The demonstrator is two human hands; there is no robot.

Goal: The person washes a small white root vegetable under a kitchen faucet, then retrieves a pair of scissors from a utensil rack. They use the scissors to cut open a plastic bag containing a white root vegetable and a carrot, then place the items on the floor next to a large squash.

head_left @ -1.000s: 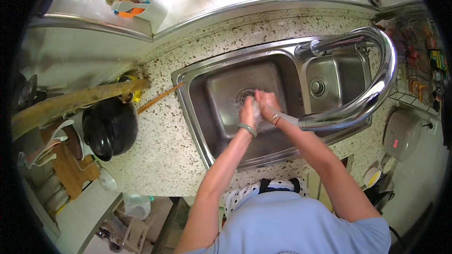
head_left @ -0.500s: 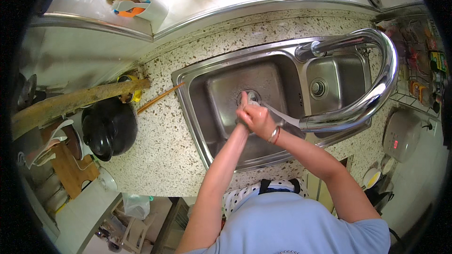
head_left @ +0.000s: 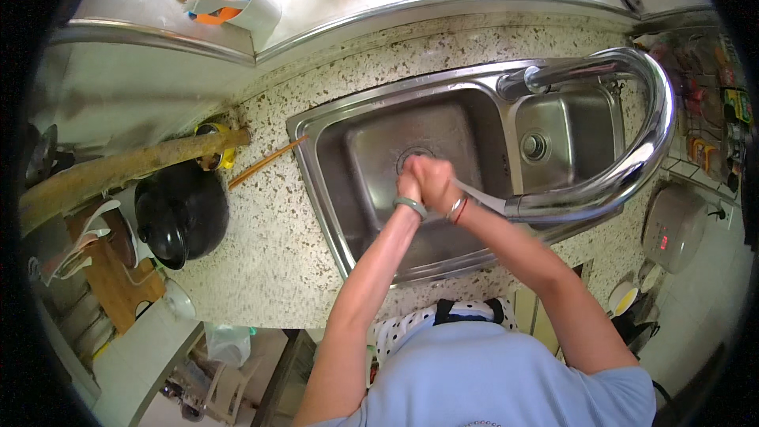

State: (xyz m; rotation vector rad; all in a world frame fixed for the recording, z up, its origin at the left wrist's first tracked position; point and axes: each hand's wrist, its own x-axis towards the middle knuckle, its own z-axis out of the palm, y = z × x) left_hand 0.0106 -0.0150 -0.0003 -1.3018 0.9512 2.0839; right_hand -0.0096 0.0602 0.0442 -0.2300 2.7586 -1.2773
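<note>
Over the drain of the large steel sink basin (head_left: 379, 138), my hands are clasped together, slightly blurred. My right hand (head_left: 437, 180) is closed around my left hand (head_left: 409, 183), whose fingers are pressed against it and partly hidden. A stream of water (head_left: 479, 197) runs from the chrome faucet (head_left: 662, 119) onto my right hand. A pale green bangle (head_left: 410, 206) circles my left wrist. On my right wrist are a silver bracelet (head_left: 454, 207) and a red cord (head_left: 462, 211).
A smaller basin (head_left: 565, 142) adjoins on the right, under the faucet's arch. Chopsticks (head_left: 267, 162) lie by the sink's left rim. Farther left are a black lidded pot (head_left: 186, 217) and a long wooden stick (head_left: 134, 166). A white holder with utensils (head_left: 257, 16) stands at the back left.
My right hand has shifted from around my left wrist up onto the left hand. The left fingers, stretched out before, are now folded in, and the bangle has come into sight.
</note>
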